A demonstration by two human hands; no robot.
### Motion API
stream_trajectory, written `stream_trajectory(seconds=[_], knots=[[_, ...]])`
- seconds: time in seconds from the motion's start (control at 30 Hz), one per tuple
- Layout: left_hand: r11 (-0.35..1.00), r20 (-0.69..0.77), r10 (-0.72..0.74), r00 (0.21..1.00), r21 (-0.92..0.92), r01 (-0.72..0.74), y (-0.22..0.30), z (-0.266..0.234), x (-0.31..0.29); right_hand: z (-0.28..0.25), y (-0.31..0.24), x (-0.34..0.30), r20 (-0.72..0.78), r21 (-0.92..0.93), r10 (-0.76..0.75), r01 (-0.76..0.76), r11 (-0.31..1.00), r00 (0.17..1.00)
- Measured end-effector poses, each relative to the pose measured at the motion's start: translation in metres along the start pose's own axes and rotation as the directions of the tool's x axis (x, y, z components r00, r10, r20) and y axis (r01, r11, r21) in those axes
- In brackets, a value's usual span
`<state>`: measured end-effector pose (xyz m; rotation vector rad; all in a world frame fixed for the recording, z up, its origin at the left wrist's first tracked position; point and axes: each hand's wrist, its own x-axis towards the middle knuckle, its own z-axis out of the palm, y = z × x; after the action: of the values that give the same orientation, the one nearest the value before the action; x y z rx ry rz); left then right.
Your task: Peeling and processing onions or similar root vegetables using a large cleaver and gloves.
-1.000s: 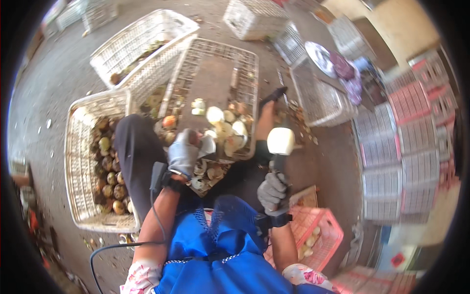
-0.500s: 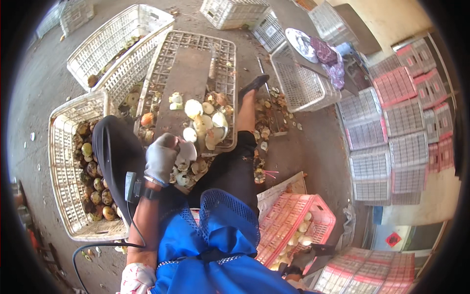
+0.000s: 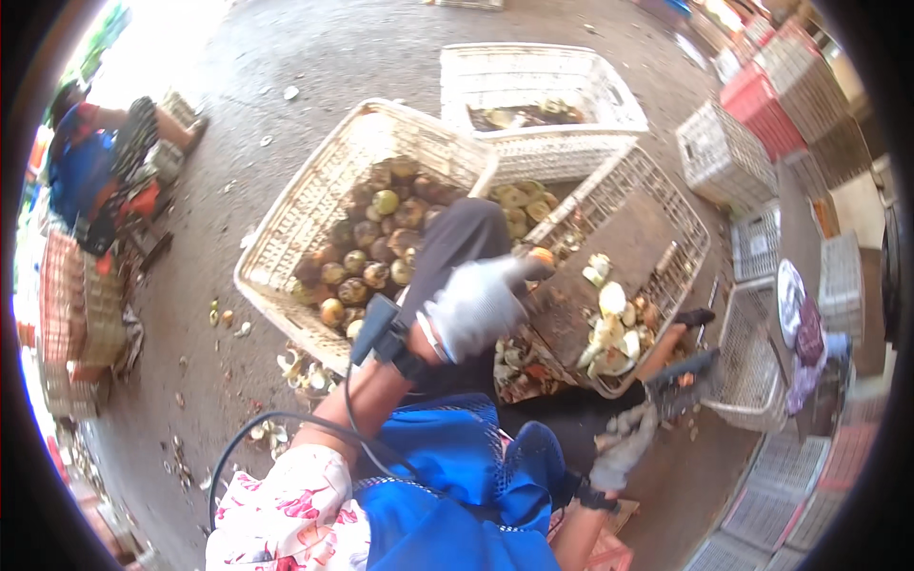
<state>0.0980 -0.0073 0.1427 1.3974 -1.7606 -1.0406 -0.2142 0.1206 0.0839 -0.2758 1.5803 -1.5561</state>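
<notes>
Tool of dark, flat, broad-bladed shape, gripped in the right hand in a pale grey knit glove, with its blade toward the upper right, beside the outstretched lower leg. Left hand in a matching pale glove, raised before the bent left knee in black trousers; badly blurred, with fingers toward a small orange-brown bulb, impossible to make out whether pinching it or merely in front of it. On the left wrist, a black strap with a grey box, trailing a dark cable.

Just beyond, a flat brown board on a white plastic lattice crate, with a heap of white peeled bulbs and pieces at the near end. Left of the bent knee, a deep white plastic crate part-filled with round brown, dark-stained bulbs. Behind, another white plastic crate with scraps inside. To the right, a greyish-white plastic crate, near purple and white cloth. At far left, a seated person in blue near stacked red and white crates.
</notes>
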Motion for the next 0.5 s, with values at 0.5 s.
stream_trajectory(seconds=[0.5], knots=[[0.759, 0.390, -0.294, 0.872, 0.650, -0.035, -0.344, -0.076, -0.102, 0.194, 0.057, 0.090, 0.359, -0.411, -0.053, 0.208, 0.887, 0.932]])
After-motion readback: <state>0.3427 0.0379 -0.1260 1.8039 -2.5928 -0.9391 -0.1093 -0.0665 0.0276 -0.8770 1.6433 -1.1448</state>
